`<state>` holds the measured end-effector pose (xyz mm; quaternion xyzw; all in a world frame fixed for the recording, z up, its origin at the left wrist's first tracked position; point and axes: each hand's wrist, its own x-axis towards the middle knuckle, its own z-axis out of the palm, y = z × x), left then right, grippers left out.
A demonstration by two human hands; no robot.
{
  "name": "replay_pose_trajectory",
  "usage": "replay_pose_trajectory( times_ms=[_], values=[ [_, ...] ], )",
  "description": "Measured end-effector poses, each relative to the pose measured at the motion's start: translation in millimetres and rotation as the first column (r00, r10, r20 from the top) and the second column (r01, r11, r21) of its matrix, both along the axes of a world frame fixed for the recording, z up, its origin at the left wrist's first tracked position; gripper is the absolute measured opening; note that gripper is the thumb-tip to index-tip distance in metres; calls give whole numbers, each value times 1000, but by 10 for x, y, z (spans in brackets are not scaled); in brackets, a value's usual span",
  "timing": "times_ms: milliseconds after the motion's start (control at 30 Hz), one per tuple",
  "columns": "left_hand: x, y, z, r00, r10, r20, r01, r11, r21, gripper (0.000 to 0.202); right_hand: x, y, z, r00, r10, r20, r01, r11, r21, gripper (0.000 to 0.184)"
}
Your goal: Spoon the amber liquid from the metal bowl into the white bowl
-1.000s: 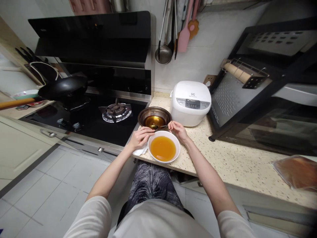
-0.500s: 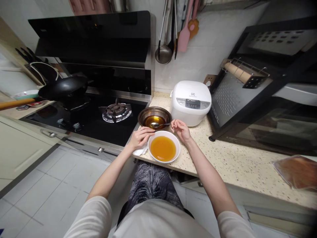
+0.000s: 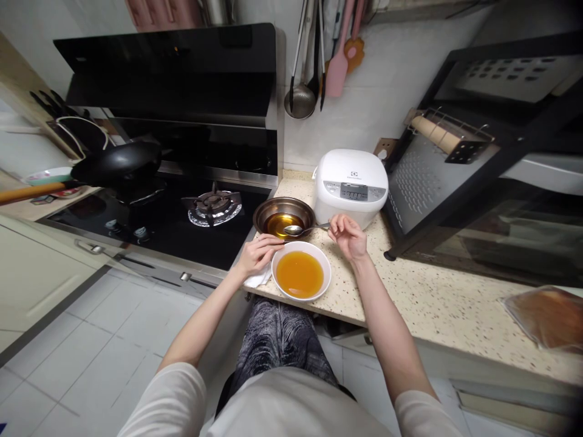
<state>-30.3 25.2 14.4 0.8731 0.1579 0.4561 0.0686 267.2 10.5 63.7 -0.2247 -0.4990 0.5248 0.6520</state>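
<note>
A spoon (image 3: 293,230) hangs over the metal bowl (image 3: 261,213), its handle pinched in my right hand (image 3: 348,235). Clear golden liquid lies in the bottom of that bowl. My left hand (image 3: 259,255) is closed, fingertips together at the metal bowl's near left rim; exactly how they grip it is partly hidden. Just in front stands a white bowl (image 3: 327,280) of cloudy orange liquid, close to the left fingertips. A white cloth (image 3: 259,278) lies under my left hand, by the counter edge.
Behind my right hand stands a white rice cooker (image 3: 351,176). The black gas stove (image 3: 182,233) with a wok (image 3: 121,164) is on the left. A dark metal rack (image 3: 405,224) and a plastic-wrapped package (image 3: 546,315) are on the right. Utensils such as a ladle (image 3: 300,102) hang on the wall.
My right hand has moved right with the spoon, whose tip has shifted right within the metal bowl's outline. My left hand has stayed in place.
</note>
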Motion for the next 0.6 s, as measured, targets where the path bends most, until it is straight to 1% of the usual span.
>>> replay_pose_trajectory(
  times_ms=[200, 367, 600],
  values=[
    [-10, 3, -11, 1000, -1, -6, 1, 1000, -7, 33, 98, -80, 113, 1000, 14, 12, -14, 1000, -19, 44],
    [-18, 12, -31, 1000, 4, -19, -4, 1000, -5, 33, 150, -146, 168, 993, 108, 41, -108, 994, -4, 41],
    [-18, 6, -20, 1000, 0, -11, 0, 1000, -1, 33, 194, -192, 183, 965, 205, 165, -217, 975, 56, 38]
  ],
)
